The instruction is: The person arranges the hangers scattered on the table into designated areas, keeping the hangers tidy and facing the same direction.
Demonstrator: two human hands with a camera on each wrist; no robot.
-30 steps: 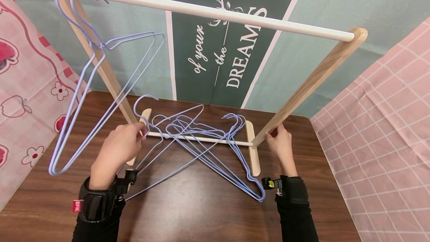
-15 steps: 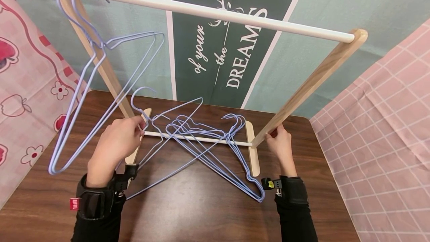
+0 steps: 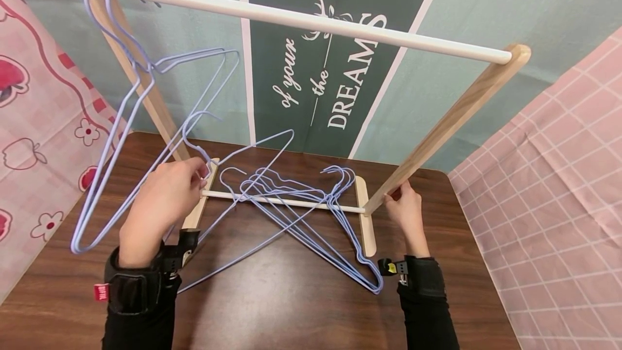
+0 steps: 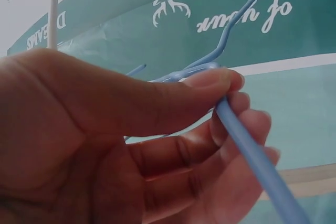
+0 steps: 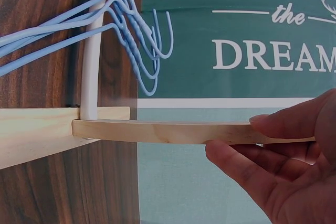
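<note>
Left hand (image 3: 162,199) pinching a blue wire hanger (image 3: 228,177); right hand (image 3: 405,209) steadying the wooden rack leg (image 3: 437,128).
Left grip is clamping the hanger's neck at nine o'clock of the tabletop (image 3: 291,296), lifting above the hanger pile (image 3: 311,215); right grip is closing around the leg at three o'clock.

dark wooden table (image 3: 291,296) before a green banner (image 3: 330,69) on teal cloth, pink patterned cloths (image 3: 559,188) at both sides

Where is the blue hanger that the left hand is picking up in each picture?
Head: the lifted hanger rises left of centre, its neck pinched by the left hand.
Left wrist: the lifted hanger runs diagonally across the centre, pinched under the thumb.
Right wrist: not in it for sure; only the hangers' hooks show.
Shared landmark: the green banner.
</note>
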